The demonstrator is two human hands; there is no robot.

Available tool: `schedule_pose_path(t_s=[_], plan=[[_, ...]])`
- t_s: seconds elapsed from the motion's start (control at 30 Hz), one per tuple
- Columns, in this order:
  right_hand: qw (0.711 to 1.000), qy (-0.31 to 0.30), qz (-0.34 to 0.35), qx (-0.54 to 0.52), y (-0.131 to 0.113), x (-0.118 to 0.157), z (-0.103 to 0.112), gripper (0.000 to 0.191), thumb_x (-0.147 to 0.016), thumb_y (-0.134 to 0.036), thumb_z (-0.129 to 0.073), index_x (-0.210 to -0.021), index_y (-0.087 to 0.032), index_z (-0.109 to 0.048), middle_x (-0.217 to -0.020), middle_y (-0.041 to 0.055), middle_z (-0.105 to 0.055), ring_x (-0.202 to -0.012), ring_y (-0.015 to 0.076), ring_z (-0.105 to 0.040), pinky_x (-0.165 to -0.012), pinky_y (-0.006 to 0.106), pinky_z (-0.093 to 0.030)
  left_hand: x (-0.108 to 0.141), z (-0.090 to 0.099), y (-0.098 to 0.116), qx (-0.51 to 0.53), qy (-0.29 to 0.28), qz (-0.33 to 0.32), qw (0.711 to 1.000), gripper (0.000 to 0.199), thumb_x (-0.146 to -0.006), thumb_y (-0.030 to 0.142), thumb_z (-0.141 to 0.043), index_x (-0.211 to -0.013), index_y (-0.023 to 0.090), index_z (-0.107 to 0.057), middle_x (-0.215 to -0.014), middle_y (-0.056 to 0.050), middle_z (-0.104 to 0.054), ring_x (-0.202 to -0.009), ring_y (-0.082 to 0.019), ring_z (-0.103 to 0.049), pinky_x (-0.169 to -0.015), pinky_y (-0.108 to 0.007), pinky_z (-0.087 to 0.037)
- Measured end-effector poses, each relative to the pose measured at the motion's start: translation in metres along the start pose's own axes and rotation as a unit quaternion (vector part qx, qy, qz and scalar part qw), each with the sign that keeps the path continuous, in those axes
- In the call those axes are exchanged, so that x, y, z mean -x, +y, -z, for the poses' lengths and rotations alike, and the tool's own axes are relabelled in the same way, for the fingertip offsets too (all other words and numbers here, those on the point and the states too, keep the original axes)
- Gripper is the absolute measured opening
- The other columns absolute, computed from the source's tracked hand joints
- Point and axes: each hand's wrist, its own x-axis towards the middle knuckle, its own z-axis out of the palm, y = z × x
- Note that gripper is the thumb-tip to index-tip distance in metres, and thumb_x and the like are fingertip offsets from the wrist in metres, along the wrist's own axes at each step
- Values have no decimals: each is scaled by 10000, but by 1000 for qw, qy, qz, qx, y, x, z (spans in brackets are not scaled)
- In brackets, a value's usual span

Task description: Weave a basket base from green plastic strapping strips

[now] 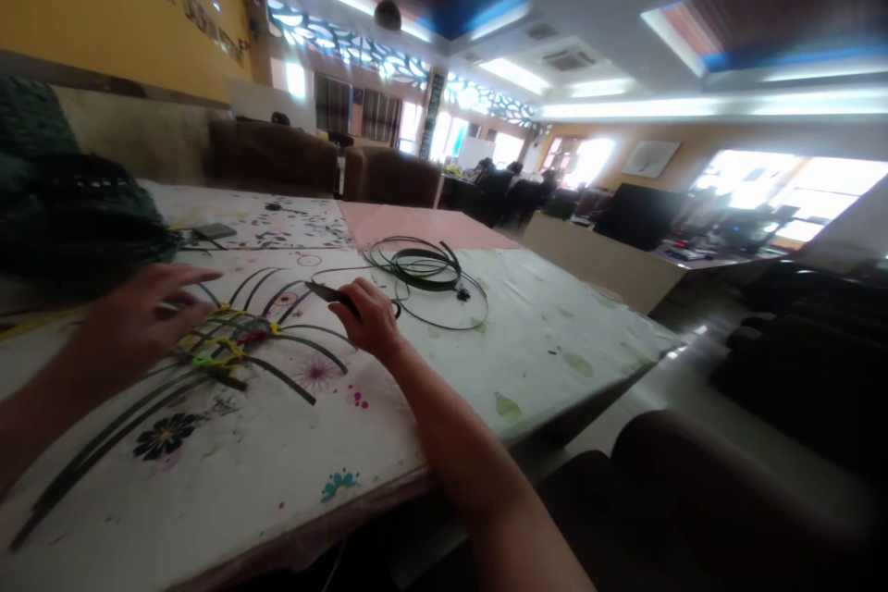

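On the table lies a loose weave of dark green strips (291, 339), their ends fanning outward. Yellow, green and red ties (232, 348) bind its crossings. My left hand (149, 314) is over the weave's left side, fingers apart and nothing seen in them. To the right of the weave, my right hand (371, 319) is closed around dark scissors (323, 292); their blades point left toward the strip ends, and a handle loop shows beyond the fingers. Whether the blades touch a strip I cannot tell.
A coil of dark strip (426, 268) lies beyond my right hand on the flowered tablecloth (444, 407). A dark green bundle (76, 213) stands at the left. Brown chairs (270, 162) line the far side; dark chairs (680, 481) are at the right. People sit in the background.
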Motion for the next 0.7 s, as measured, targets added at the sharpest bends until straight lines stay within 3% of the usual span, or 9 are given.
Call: schedule_pose_path(t_s=[0.03,0.13,0.2,0.27,0.37,0.5,0.6,0.7], plan=[[1000,7,22,-11,-6,1,1,220,-1037,-407,-518,-1001,-227,-639,-922,64,-639,-852,189,-601,-788,289,-463,-8,-14,7,26,-21,-36,999,637,-872,583,-570,-1381,202,-598,-1481,-72,-543,-967,-206,-671,-915,-336,-590],[997,26,59,-33,-17,2,7,242,-1047,-423,-475,-1011,-235,-624,-908,69,-634,-832,196,-599,-778,302,-477,-26,-48,26,46,-95,-109,988,681,-918,552,-547,-1471,153,-529,-1618,-135,-425,-970,-208,-657,-1016,-370,-544],[997,28,57,-40,-18,2,8,245,-1048,-432,-467,-1033,-242,-621,-924,70,-639,-840,195,-607,-791,301,-486,-33,-65,33,56,-132,-140,980,610,-928,597,-498,-1317,152,-652,-1509,-142,-563,-1058,-261,-646,-1050,-377,-514],[998,33,32,-35,-12,1,7,230,-1039,-431,-480,-1024,-246,-616,-937,69,-643,-861,195,-614,-815,299,-487,-37,-78,34,38,-172,-131,976,548,-941,631,-453,-1130,199,-732,-1250,-109,-725,-1030,-282,-663,-982,-353,-524],[994,75,-85,-14,8,-3,7,186,-1015,-385,-487,-932,-243,-573,-908,56,-642,-856,195,-603,-818,299,-480,-37,-90,26,-8,-194,-106,975,489,-930,620,-456,-1001,236,-751,-1093,-91,-773,-967,-297,-700,-869,-324,-516],[940,138,-310,-39,49,-6,24,184,-1028,-325,-391,-955,-233,-532,-831,19,-651,-788,170,-629,-766,267,-497,-30,-92,15,-60,-196,-94,974,437,-933,555,-432,-923,239,-733,-1014,-105,-778,-889,-294,-715,-792,-316,-492],[901,106,-419,-43,79,-2,41,278,-1053,-326,-323,-1099,-198,-566,-870,36,-699,-676,155,-674,-675,250,-515,-24,-82,15,-63,-185,-74,978,435,-980,527,-416,-1019,219,-720,-1024,-79,-773,-938,-276,-701,-838,-312,-491],[871,78,-486,5,105,6,51,410,-1053,-295,-262,-1249,-132,-583,-977,120,-746,-689,183,-720,-653,276,-532,-22,-66,20,-19,-128,-9,991,425,-1000,509,-451,-1077,169,-695,-999,-64,-760,-960,-263,-691,-897,-330,-509]])
